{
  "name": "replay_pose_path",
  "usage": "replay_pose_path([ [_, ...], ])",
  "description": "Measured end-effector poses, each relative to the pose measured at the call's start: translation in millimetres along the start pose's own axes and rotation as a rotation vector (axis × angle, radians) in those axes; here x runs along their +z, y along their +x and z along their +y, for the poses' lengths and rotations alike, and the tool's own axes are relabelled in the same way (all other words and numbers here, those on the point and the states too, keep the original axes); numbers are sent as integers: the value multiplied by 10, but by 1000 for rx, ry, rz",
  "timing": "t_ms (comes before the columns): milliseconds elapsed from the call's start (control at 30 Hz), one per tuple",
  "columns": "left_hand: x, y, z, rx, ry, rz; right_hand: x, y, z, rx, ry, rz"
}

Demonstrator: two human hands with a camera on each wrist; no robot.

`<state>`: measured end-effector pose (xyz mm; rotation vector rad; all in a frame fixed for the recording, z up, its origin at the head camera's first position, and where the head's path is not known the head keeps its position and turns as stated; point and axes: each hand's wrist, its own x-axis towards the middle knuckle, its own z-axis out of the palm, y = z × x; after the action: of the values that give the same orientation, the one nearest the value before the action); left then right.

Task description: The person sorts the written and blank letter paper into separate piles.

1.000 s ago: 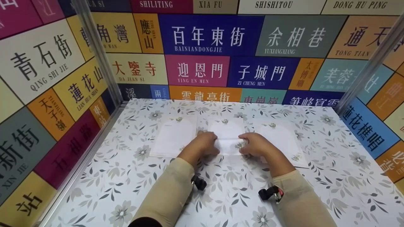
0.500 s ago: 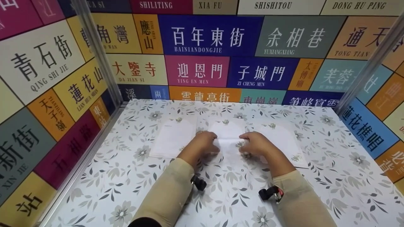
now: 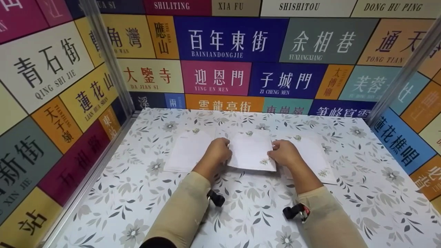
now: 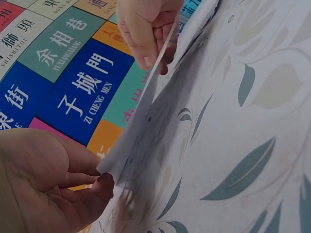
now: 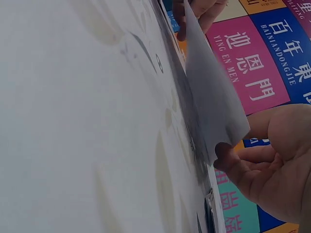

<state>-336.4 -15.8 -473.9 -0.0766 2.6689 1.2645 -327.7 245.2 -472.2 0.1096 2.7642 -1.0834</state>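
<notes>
A white sheet of paper [image 3: 249, 150] with small floral prints near its top and lower right is held up between both hands in the head view, its near edge off the table. My left hand [image 3: 217, 151] pinches its left edge between thumb and fingers. My right hand [image 3: 286, 153] pinches the opposite edge. In the left wrist view the paper [image 4: 136, 131] stands tilted above the tabletop, the left hand [image 4: 53, 182] at its near corner. From the right wrist view the paper [image 5: 214, 92] also appears raised, gripped by the right hand [image 5: 277, 160].
Similar floral-printed papers lie flat on either side: a left paper [image 3: 187, 151] and a right paper [image 3: 311, 153], each partly behind a forearm. A leaf-patterned cloth [image 3: 248, 206] covers the table. Behind it rises a wall of coloured street-name panels [image 3: 231, 38].
Both hands have moved slightly apart and up, lifting the middle sheet. Its lower part, creased under the fingers before, is now spread smooth with its near edge raised. The side papers have stayed put.
</notes>
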Motion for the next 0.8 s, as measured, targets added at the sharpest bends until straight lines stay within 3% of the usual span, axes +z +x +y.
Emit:
replay_pose_path([
  [233,-25,12,-13,-13,-48,-24,-33,8,27,-9,41,34],
  [400,29,14,20,2,-66,-1,-106,-9,51,-20,98,92],
  [633,246,9,152,135,-133,54,-321,-78,155,47,175,129],
  [800,474,-23,313,160,-187,61,-485,-135,325,68,215,139],
])
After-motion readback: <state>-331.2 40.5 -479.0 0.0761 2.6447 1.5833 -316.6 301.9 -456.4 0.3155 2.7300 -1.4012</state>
